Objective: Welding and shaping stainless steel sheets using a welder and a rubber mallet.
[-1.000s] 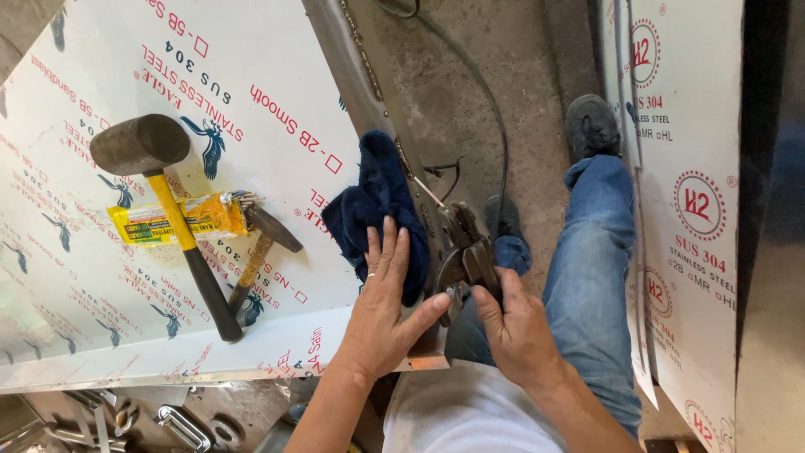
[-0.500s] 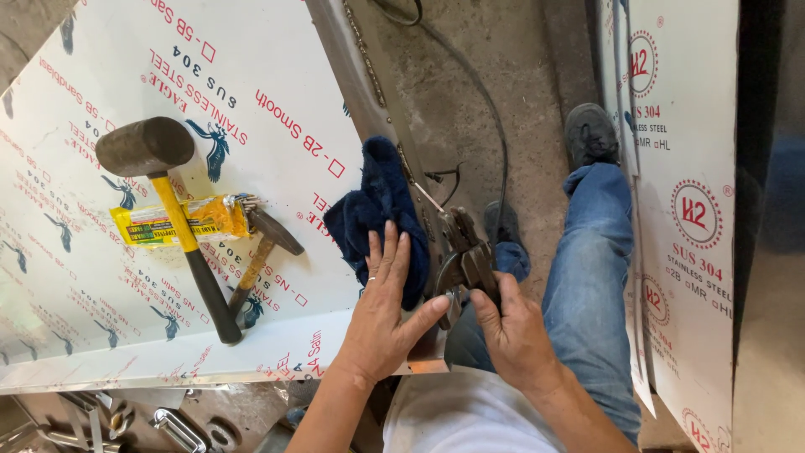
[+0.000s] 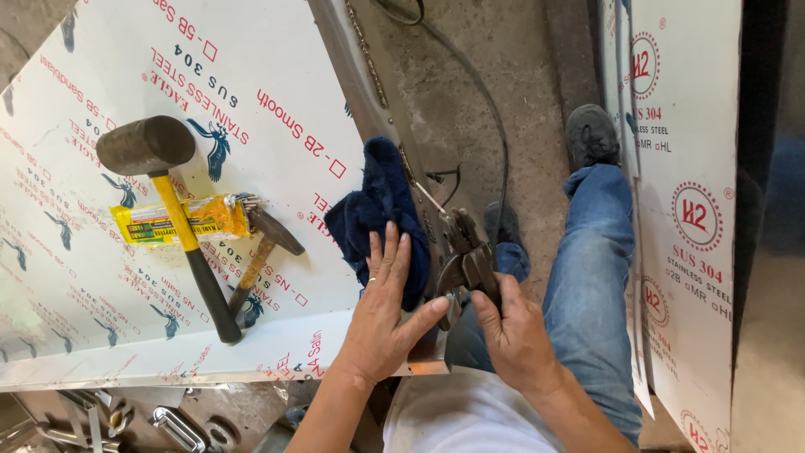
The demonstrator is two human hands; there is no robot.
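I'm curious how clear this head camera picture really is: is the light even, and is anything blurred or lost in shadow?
Head view: bright, soft daylight on the white film-covered sheet, little glare; the left hand, right hand and dark metal tool are sharp; the mallet casts only a faint shadow; the far right edge sinks into dark shadow, detail lost; straight edges bow slightly, wide-lens distortion.

On the sheet (image 3: 126, 277), 2 hammers (image 3: 180, 226) lie left of the cloth (image 3: 373, 210); the pliers (image 3: 470, 260) sit right.
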